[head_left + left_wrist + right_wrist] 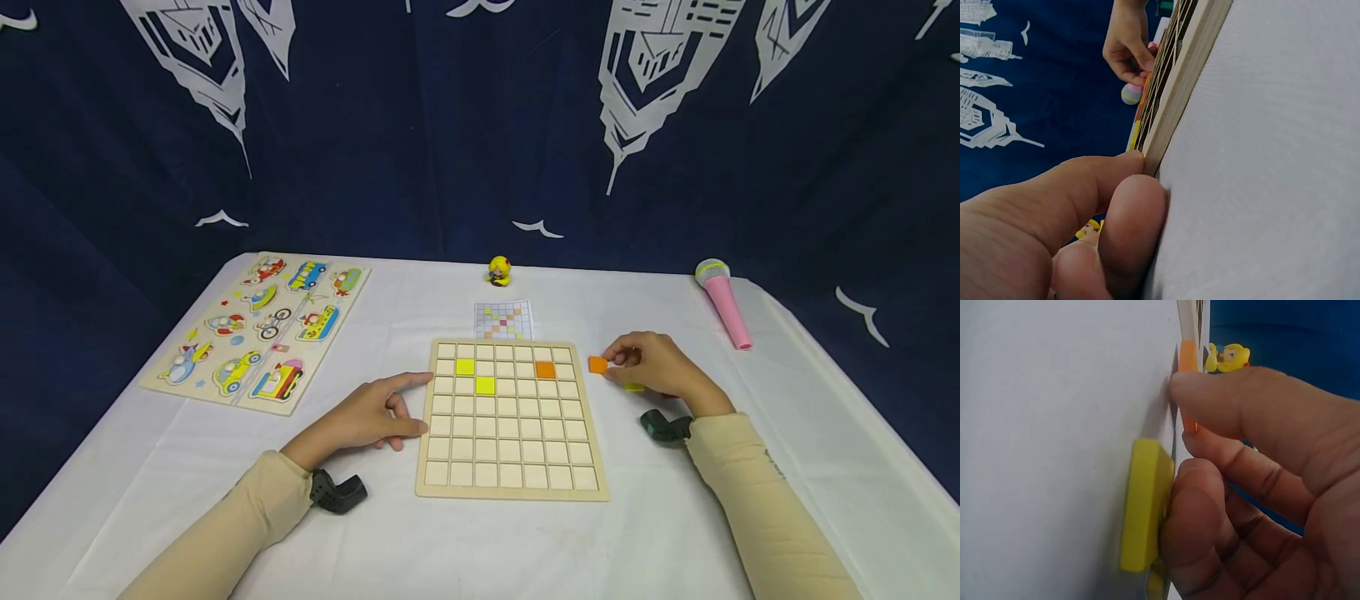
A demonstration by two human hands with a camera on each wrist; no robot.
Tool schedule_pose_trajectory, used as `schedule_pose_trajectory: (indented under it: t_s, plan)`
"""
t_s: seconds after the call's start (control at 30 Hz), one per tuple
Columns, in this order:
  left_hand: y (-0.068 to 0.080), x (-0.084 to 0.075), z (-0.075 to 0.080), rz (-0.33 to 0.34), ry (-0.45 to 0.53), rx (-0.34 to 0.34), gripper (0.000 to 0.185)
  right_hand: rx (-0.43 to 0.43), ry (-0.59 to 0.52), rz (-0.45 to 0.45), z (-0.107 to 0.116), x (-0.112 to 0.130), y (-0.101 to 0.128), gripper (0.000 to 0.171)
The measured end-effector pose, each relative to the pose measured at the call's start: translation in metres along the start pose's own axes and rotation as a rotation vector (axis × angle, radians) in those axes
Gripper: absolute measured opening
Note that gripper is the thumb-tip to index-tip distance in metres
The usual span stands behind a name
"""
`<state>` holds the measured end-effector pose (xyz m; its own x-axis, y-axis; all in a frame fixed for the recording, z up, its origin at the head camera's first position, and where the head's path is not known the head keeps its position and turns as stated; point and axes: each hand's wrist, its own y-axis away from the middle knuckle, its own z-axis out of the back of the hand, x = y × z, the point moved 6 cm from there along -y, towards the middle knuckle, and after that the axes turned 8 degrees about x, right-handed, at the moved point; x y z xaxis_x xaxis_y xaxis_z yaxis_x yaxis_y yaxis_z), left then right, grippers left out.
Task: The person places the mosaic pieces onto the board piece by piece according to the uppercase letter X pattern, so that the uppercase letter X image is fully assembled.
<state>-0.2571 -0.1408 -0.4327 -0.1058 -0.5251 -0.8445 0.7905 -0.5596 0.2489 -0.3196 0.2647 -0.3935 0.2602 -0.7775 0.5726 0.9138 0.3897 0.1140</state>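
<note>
A square wooden grid board [510, 493] lies flat in front of me, with two yellow tiles [465, 367] and one orange tile [544, 370] in its cells. My left hand [371, 412] touches the board's left edge with the tips of the index finger and thumb, the other fingers bent under. Beyond the board's upper right corner, my right hand [652, 362] pinches another orange square tile [1189, 356] between thumb and fingers. Under that hand a loose yellow tile [1141, 506] stands out close to the fingers, with part of a second yellow piece below it in the right wrist view.
A small card with a coloured grid [502, 310] lies behind the board, and a little yellow toy figure [499, 271] stands farther back. At left is a picture puzzle board [255, 313] with vehicles. A pink toy microphone [726, 310] lies at the back right.
</note>
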Motion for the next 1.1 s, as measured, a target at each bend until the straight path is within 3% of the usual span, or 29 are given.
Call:
schedule_pose_trajectory:
  t_s: [0.5, 1.1]
  plan:
    - [-0.001, 0.000, 0.000, -0.008, -0.004, -0.005, 0.079, -0.020, -0.008, 0.062, -0.001, 0.019, 0.000, 0.019]
    - [-0.001, 0.000, 0.000, -0.003, -0.010, -0.005, 0.078, 0.025, -0.051, 0.168, -0.016, 0.047, 0.000, 0.019]
